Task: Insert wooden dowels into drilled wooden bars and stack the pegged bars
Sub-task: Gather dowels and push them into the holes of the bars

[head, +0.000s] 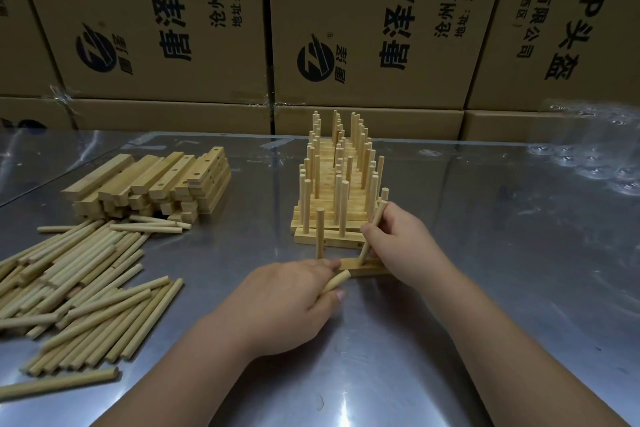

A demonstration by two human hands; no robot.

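**Head view.** Your left hand (291,302) sits at 9 o'clock of the drilled bar (362,268). Its fingertips press the bar flat on the worktop (502,288) so that it cannot slide under load. The same hand is curled round a spare dowel (335,282), judged to be held ready for a later hole.

Your right hand (401,243), at 3 o'clock of the bar, is clamped on a tilted dowel (378,218) that leans towards 1 o'clock. Its lower tip is at the bar. Whether it has entered a hole cannot be told.

An upright dowel (320,232) already stands in the bar's left end.

The pegged stack (337,184) lies just beyond the bar at 12 o'clock, a short carry for finished work. Loose dowels (79,288) lie at 9 o'clock and blank bars (149,180) at 10 o'clock, both on the feeding hand's side.

**Finding:** the tilted dowel likely needs righting before you press it in.
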